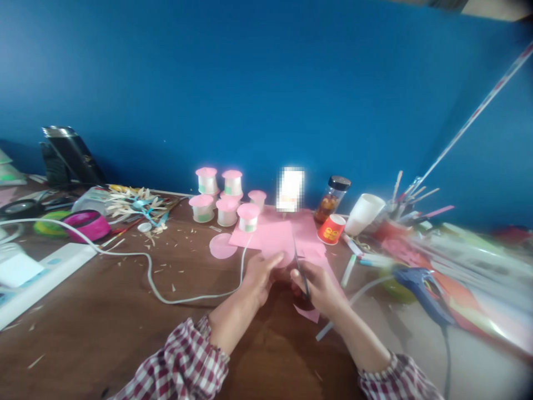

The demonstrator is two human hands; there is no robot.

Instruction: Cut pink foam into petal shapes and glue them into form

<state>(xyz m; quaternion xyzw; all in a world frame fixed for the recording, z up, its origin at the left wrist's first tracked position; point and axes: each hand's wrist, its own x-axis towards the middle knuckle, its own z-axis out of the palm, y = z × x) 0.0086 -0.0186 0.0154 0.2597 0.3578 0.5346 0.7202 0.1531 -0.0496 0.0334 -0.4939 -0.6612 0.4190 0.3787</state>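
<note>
My left hand point(263, 275) pinches a piece of pink paper point(277, 253) between thumb and fingers, and part of its edge looks rounded. In my right hand point(318, 286) is a pair of scissors point(303, 272), fingers wrapped round the handles. The blades point away from me along the right side of the paper. Beyond them lie pink sheets point(308, 225). A cut pink disc point(222, 245) rests on the table to the left. Below my right hand lies a pink scrap point(307, 313).
Several pink-topped paper cups point(204, 208) stand at back left. A glowing phone-like screen point(290, 189), a jar point(332, 199) and a red cup point(331, 229) are behind. A glue gun point(425, 294) lies right. A white cable point(183, 300) crosses the table from a power strip point(54, 283).
</note>
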